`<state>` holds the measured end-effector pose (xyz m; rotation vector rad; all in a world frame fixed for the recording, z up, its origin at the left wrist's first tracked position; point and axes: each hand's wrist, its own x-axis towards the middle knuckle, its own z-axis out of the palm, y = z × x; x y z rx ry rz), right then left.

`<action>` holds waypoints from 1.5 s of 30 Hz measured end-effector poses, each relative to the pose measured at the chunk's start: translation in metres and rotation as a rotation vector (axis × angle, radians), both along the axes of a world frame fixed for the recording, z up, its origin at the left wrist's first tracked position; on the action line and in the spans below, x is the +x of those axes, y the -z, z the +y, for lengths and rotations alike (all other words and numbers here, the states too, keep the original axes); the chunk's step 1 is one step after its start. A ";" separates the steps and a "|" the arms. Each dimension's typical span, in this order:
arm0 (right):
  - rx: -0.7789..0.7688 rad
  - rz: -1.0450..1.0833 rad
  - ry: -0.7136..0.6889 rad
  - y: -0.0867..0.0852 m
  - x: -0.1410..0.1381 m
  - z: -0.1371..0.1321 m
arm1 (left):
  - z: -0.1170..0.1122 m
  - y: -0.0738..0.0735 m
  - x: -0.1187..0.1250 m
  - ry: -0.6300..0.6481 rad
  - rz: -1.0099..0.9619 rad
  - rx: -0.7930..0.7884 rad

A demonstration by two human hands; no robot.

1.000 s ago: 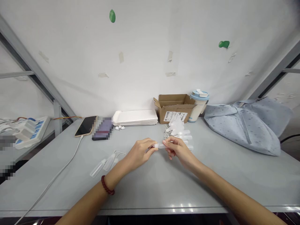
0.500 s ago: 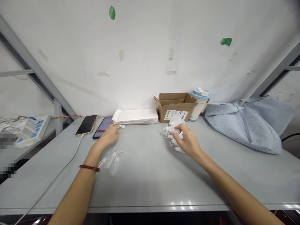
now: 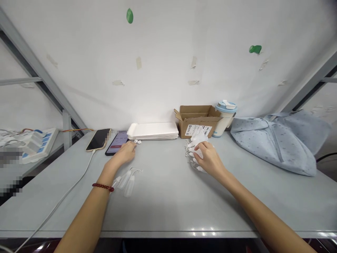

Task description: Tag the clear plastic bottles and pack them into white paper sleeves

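Note:
My left hand (image 3: pixel 125 154) reaches forward on the grey table (image 3: pixel 168 203), its fingers drawn together beside a few small white caps (image 3: pixel 137 141); what the fingertips pinch is hidden. A red bead bracelet sits on that wrist. Next to the wrist lie a few small clear bottles with loops (image 3: pixel 126 179). My right hand (image 3: pixel 209 160) rests on a heap of small clear bottles and white pieces (image 3: pixel 193 146), fingers curled round one of the pieces.
Two phones (image 3: pixel 98 139), one on a white cable, lie at the back left. A stack of white trays (image 3: pixel 154 130), an open cardboard box (image 3: pixel 196 121) and a lidded cup (image 3: pixel 224 117) line the wall. A pale blue bag (image 3: pixel 276 140) lies to the right.
A second ago both hands held a small bottle together at the table's middle. They have parted: the left went forward-left to the white caps, the right to the heap.

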<state>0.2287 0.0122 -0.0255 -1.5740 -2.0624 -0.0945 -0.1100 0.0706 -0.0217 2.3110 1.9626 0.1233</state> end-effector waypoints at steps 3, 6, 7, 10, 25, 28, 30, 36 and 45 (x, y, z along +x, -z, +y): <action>0.030 -0.029 -0.001 0.001 -0.001 -0.001 | -0.004 -0.001 0.002 0.000 0.005 -0.017; 0.091 -0.054 -0.016 0.004 -0.004 -0.003 | -0.008 -0.005 0.005 0.017 -0.004 -0.034; 0.110 -0.058 -0.028 0.004 -0.005 -0.004 | -0.009 -0.006 0.006 0.021 -0.010 -0.040; 0.153 -0.053 -0.083 0.005 -0.011 -0.009 | -0.013 -0.010 0.010 0.028 -0.036 -0.050; -0.347 0.068 -0.686 0.002 -0.071 -0.064 | -0.027 -0.021 0.039 0.114 -0.375 0.043; -0.435 0.077 -0.772 -0.005 -0.088 -0.062 | -0.029 -0.020 0.046 0.132 -0.412 0.114; -0.479 0.061 -0.834 -0.010 -0.103 -0.058 | -0.030 -0.021 0.050 0.141 -0.417 0.174; -0.414 -0.128 -0.894 -0.011 -0.142 -0.047 | -0.033 -0.024 0.055 0.108 -0.370 0.290; -0.319 -0.170 -0.858 -0.003 -0.145 -0.044 | -0.037 -0.027 0.064 0.126 -0.605 0.221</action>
